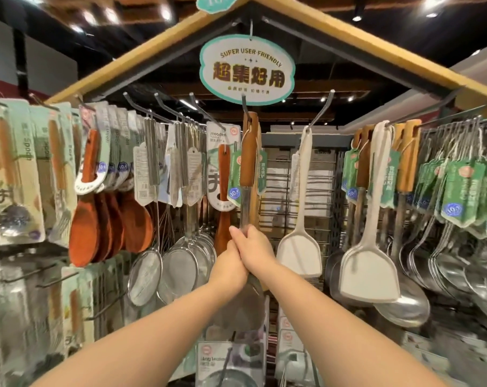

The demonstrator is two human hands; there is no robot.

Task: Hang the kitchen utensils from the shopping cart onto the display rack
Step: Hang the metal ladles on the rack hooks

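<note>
Under the peaked wooden roof of the display rack (348, 26), at far left, hang roughly four reddish-brown wooden rice spoons (85, 219) with smooth oval bowls; beside them are three round wire-mesh strainers (178, 272) in shiny steel. At centre both hands meet on one spatula (247, 163): left hand (229, 266) and right hand (254, 252) wrap their fingers round its thin metal shaft, just above the broad grey blade. Its brown wooden handle, tagged green, stands upright, its top seemingly at the steel hook (245, 103) below the oval sign (247, 69). Further right hang two white flat-bladed turners (299, 252), then many polished steel ladles (407, 305) with deep round bowls
</note>
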